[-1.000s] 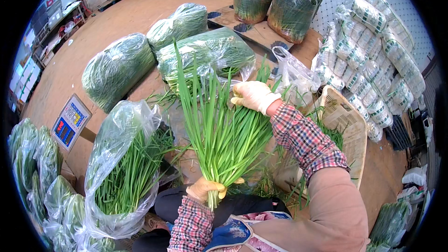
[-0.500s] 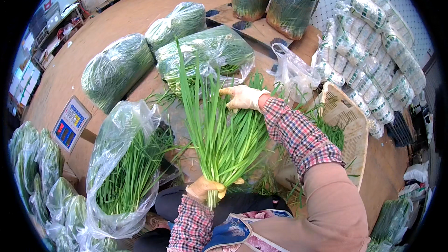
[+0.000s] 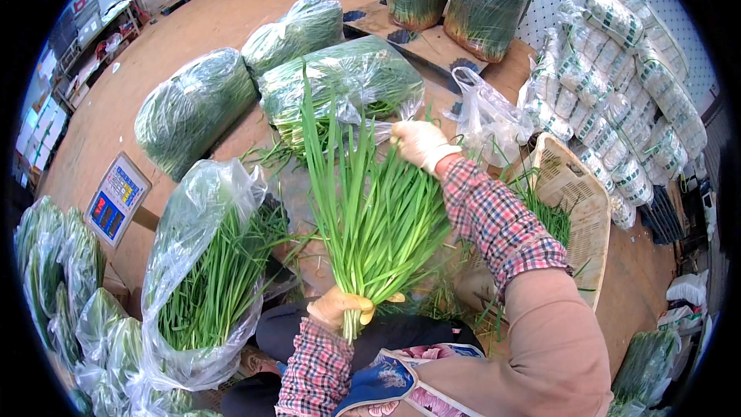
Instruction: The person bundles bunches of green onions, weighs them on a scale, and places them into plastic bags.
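Note:
A fanned bunch of garlic chives [image 3: 378,224] stands upright before me, pale stems down and long green leaves up. My left hand [image 3: 341,307], in a pale glove, is closed round the stem ends low over my lap. My right hand [image 3: 423,145], gloved too, is curled at the upper right edge of the bunch, fingers closed on leaf tips; exactly which leaves it grips is hidden. Just left of the bunch, an open clear plastic bag [image 3: 179,232] holds more chives [image 3: 220,286]. On the right, a cream plastic basket [image 3: 588,205] has loose leaves in it.
Full bags of greens [image 3: 197,108] lie ahead. A scale display [image 3: 117,199] stands at left, beside more bagged greens [image 3: 58,278]. Crumpled plastic bags [image 3: 490,120] lie ahead right, near stacked white packages [image 3: 606,85]. Two upright bags [image 3: 482,15] stand on a board [image 3: 432,54].
My right hand has moved right and slightly up along the leaves, its fingers now curled in rather than pointing left. The left hand keeps its hold on the stems.

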A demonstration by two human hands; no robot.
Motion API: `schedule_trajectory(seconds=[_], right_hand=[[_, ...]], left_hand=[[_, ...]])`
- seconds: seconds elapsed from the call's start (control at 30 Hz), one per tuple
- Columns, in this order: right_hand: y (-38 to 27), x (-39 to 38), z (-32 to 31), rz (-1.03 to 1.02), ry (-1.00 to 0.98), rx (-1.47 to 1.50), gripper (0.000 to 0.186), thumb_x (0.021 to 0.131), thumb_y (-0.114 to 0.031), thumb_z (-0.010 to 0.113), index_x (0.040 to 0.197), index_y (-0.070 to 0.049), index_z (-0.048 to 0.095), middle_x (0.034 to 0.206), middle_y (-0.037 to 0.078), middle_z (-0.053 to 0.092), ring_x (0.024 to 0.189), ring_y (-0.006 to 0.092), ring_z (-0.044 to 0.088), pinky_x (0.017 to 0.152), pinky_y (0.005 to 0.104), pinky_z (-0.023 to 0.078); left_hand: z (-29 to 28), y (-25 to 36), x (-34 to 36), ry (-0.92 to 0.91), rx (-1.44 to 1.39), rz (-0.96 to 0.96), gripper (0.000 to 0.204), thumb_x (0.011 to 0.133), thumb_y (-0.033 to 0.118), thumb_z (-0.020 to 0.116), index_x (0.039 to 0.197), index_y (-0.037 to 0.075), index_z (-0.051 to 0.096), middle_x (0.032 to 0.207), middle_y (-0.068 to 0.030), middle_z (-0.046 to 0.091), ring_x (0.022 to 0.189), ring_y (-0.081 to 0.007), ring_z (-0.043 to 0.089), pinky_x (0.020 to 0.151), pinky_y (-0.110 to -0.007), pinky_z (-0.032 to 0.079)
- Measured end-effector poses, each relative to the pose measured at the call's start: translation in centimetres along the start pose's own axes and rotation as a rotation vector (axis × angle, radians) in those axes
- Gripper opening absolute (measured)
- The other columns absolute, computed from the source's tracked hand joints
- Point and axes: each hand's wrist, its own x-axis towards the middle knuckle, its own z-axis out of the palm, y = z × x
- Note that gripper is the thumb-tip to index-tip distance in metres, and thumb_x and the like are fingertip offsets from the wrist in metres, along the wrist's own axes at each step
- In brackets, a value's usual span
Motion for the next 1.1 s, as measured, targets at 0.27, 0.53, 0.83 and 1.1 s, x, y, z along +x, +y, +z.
schedule_trajectory(seconds=[0.27,0.53,0.83,1.1], right_hand=[[5.4,0.5,-3.0,0.199,0.152,-0.115,0.025,0.079,-0.012,0.051,0.102,-0.010,0.060,0.097,0.018,0.062,0.094,0.0351,0.059,0.082,0.0422,0.046],[0.0,-3.2,-7.0,-0.038,0.046,-0.104,0.034,0.084,-0.019,0.049,0.117,-0.013,0.055,0.098,0.015,0.064,0.089,0.0322,0.062,0.079,0.0399,0.049],[-4.4,-1.1,-3.0,-0.133,-0.556,-0.056,0.031,0.080,-0.022,0.058,0.111,-0.019,0.061,0.074,0.006,0.066,0.064,0.0169,0.064,0.065,0.0328,0.050],[-3.7,-0.7,-1.6,-0.204,-0.508,-0.009,0.020,0.078,-0.021,0.056,0.094,-0.013,0.065,0.071,0.006,0.065,0.073,0.0248,0.064,0.066,0.0374,0.050]], left_hand=[[0.4,0.2,-0.3,0.032,-0.027,-0.018,0.064,0.070,0.008,0.070,0.125,-0.006,0.041,0.109,-0.0329,0.055,0.052,-0.0154,0.058,0.045,-0.022,0.047],[1.1,-0.3,-0.5,0.132,0.003,0.057,0.060,0.068,0.004,0.069,0.121,-0.007,0.044,0.103,-0.0307,0.058,0.052,-0.0163,0.058,0.045,-0.022,0.046],[-0.1,-1.0,-0.5,0.181,0.061,0.003,0.043,0.069,0.007,0.070,0.106,-0.007,0.054,0.082,-0.0200,0.063,0.048,-0.0182,0.056,0.042,-0.026,0.044],[0.5,-0.6,-0.5,0.193,0.085,-0.005,0.039,0.070,0.010,0.071,0.102,-0.006,0.057,0.069,-0.0151,0.062,0.047,-0.0183,0.055,0.041,-0.027,0.043]])
